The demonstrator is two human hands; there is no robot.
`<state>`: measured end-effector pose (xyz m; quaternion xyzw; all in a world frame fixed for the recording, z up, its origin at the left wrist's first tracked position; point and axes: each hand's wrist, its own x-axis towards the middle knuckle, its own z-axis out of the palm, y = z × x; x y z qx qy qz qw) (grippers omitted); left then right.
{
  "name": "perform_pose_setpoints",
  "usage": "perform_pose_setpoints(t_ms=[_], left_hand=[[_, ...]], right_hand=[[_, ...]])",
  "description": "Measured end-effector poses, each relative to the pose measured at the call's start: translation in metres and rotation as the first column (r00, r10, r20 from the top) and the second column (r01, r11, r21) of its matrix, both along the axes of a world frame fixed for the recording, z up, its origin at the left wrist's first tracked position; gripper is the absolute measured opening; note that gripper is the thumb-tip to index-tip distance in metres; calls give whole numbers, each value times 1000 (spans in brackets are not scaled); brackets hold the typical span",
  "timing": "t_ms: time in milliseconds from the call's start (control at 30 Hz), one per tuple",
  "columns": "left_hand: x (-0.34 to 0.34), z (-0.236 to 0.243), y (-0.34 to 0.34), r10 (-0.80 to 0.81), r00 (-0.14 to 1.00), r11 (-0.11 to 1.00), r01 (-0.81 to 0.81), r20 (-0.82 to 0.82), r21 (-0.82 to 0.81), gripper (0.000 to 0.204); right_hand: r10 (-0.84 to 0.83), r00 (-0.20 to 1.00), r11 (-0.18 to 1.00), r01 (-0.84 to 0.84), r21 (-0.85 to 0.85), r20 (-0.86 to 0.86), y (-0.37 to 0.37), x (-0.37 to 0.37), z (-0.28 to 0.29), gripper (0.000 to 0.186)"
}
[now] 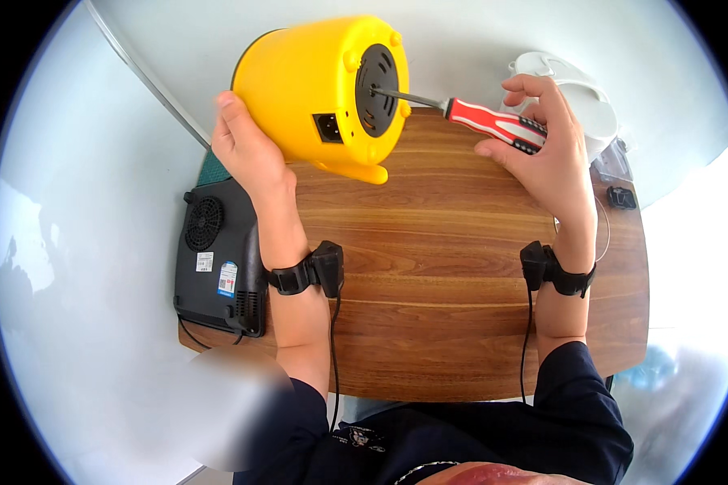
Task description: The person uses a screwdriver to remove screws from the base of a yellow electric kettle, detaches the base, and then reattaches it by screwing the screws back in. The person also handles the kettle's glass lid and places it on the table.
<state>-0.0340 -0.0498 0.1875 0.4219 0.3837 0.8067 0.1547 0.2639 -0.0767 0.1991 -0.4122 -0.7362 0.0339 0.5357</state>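
A yellow, rounded appliance body [299, 81] is tipped on its side above the far part of the table, its underside turned to the right. My left hand [255, 149] supports it from the left and below, with the thumb up along its side. On the underside are a round black vented plate [391, 113] and a black power socket [328, 128]. A red, white and black screwdriver [489, 120] has its tip in the middle of that plate. My right hand [560, 149] holds the handle's end loosely against the palm, fingers curved around with a gap.
To the left on the wooden table [429, 283] lies a flat black appliance [218, 283] with a round fan grille and a cord. A white appliance [594, 105] stands behind my right hand, near a small black object [621, 197]. Cables hang from black wrist devices [328, 267] on both arms.
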Motion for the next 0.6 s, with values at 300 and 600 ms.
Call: perform_pose_setpoints(t_ms=[300, 600], left_hand=[[2, -1, -11, 6, 998, 993, 0, -56, 119, 42], [8, 1, -12, 104, 988, 975, -78, -114, 209, 42]], right_hand=[[-23, 943, 846, -159, -509, -332, -7, 5, 4, 32], [143, 818, 822, -412, -393, -558, -2, 14, 7, 26]])
